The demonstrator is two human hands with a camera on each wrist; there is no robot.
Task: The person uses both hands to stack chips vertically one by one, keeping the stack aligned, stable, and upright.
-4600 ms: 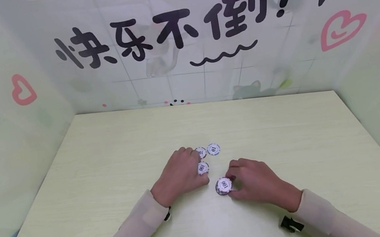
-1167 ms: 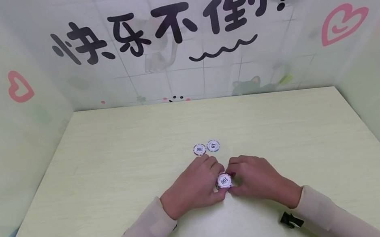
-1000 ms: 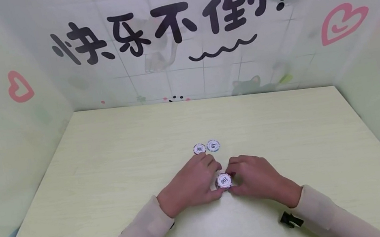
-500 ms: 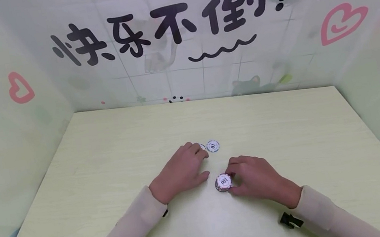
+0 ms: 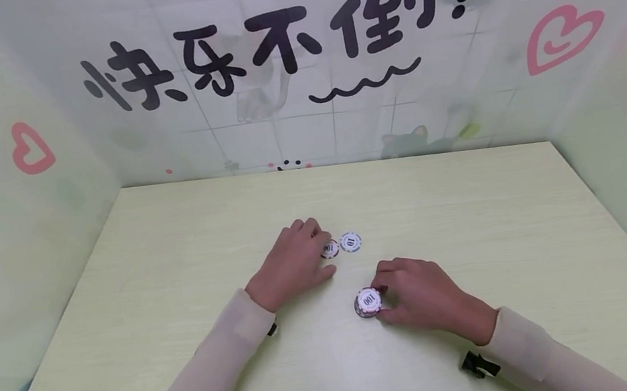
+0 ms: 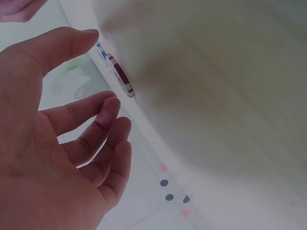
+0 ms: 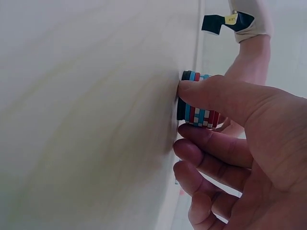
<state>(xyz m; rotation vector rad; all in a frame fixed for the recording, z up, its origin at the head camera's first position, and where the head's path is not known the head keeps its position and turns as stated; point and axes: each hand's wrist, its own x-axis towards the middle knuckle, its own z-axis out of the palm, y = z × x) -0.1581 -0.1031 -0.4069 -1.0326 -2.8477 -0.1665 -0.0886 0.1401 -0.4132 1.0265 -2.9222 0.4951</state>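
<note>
In the head view my right hand (image 5: 422, 294) steadies a stack of poker chips (image 5: 368, 301) between thumb and index finger; the top chip reads 100. The right wrist view shows the stack's (image 7: 202, 112) side, with red, blue, white and black edges. My left hand (image 5: 293, 259) is farther back, thumb and fingers parted on either side of a red-edged 100 chip (image 5: 330, 249), which its fingertips partly cover in the head view. From the left wrist, that chip (image 6: 120, 76) lies flat beyond the gap between thumb and fingers. Beside it lies a blue-edged 10 chip (image 5: 351, 242).
Everything lies on a pale wood-grain table (image 5: 177, 256). Printed white curtains (image 5: 298, 90) with black lettering and pink hearts enclose it at the back and both sides. A black clip-like device (image 5: 480, 365) hangs under the right wrist.
My left hand carried a 100 chip to the stack, let go of it on top, then moved back and left to the remaining 100 chip. My right hand stayed at the stack.
</note>
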